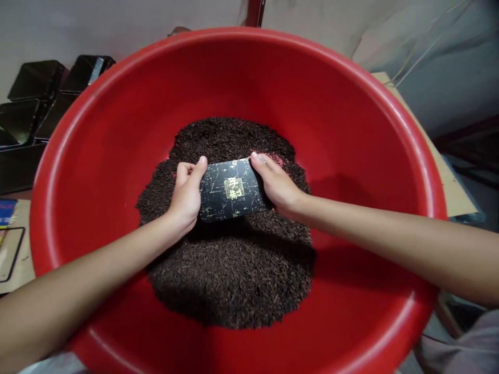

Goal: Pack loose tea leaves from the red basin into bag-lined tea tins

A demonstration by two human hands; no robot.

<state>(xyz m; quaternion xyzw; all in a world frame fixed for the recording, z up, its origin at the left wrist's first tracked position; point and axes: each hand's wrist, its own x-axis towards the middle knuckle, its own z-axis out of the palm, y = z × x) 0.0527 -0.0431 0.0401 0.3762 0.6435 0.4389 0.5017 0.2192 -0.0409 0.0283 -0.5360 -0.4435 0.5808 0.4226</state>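
Observation:
A flat black box (233, 193) with gold streaks and gold characters is held level between my two hands, over a large red plastic tub (343, 135). My left hand (187, 192) grips its left end, thumb on the near top corner and fingers curled round the side. Its right end is in my right hand (278, 182), thumb on top; those fingers are hidden beneath. Under the box lies a broad heap of dark, loose leaves (234, 280), like dried tea, in the bottom of the tub. The underside of the box does not show.
Several black glossy boxes (37, 80) are stacked beyond the tub's left rim. At the left edge, a dark-framed flat object (14, 252) lies on a pale surface. A light board (448, 182) juts out at the right. The wall (312, 23) stands behind.

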